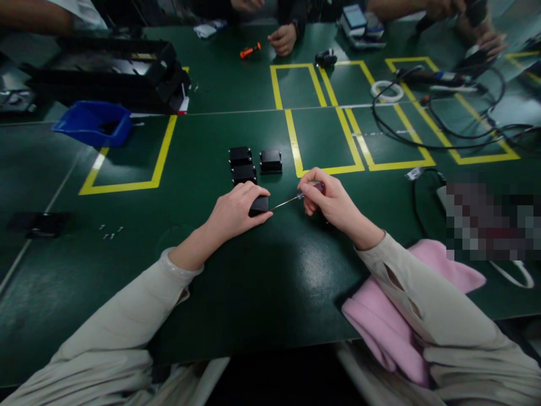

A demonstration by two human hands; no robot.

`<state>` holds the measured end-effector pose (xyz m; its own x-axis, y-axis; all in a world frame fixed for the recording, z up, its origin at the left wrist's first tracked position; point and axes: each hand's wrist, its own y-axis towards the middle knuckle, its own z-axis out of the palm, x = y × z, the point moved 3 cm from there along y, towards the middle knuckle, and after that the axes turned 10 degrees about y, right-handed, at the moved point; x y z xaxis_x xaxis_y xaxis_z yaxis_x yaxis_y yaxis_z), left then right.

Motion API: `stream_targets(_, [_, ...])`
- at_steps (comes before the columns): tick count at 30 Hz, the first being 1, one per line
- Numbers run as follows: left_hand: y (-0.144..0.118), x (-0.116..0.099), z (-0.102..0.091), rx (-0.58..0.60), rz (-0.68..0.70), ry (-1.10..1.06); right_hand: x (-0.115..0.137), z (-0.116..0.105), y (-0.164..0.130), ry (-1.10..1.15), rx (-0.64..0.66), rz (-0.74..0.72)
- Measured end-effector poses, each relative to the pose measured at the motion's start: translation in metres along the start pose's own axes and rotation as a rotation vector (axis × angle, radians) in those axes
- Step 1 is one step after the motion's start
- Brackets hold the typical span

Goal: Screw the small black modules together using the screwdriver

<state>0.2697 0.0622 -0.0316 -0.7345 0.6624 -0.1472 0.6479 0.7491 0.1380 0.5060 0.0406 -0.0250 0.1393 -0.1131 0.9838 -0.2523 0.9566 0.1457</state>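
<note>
Small black box (pixel 258 205) on green table (pixel 253 282), just nearer than the stack of three like black boxes (pixel 253 163), touching none of them. Pinned down by left hand (pixel 236 211), fingers (pixel 253 192) curled over top and clamped on box. Right hand (pixel 332 200) just right of box, fingers (pixel 310 189) closed round handle of a thin screwdriver (pixel 296 198), shaft slanting down-left, tip meeting right side of box. Pale sleeves on both arms. Three boxes: two in a column, one beside upper one, right of it. Yellow tape rectangles (pixel 325 141) right of and beyond boxes; another yellow outline far left of box. Blue bin (pixel 95 124) well left and beyond box, black tray rack (pixel 114 70) further beyond bin. Tiny screws (pixel 110 232) scattered left of box, well apart. Pink cloth (pixel 380 321) right of box, near table edge, under right forearm. Black cables (pixel 443 124) and white tape ring (pixel 386 90) far right and beyond. Orange-handled tool (pixel 250 51) far beyond box, near another person's hand (pixel 282 40) at far edge. Blurred patch right of box, content unreadable.
</note>
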Motion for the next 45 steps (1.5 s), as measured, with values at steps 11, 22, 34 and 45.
stream_targets(11, [-0.0001, 0.0011, 0.0015, -0.006, 0.000, 0.008, -0.0008, -0.0002, 0.0004, 0.006, -0.001, -0.002])
stream_targets(22, [-0.0004, -0.0002, -0.0010, -0.011, 0.004, -0.001, 0.0004, 0.0007, -0.0007, -0.001, -0.017, 0.011])
stream_targets(34, [-0.0005, 0.0001, -0.0008, -0.003, -0.005, 0.001, 0.0017, 0.0006, -0.0004, 0.009, -0.024, 0.007])
stream_targets(45, [-0.0002, -0.0006, -0.0008, -0.006, -0.004, 0.001, 0.0018, 0.0008, -0.0005, 0.012, -0.019, 0.015])
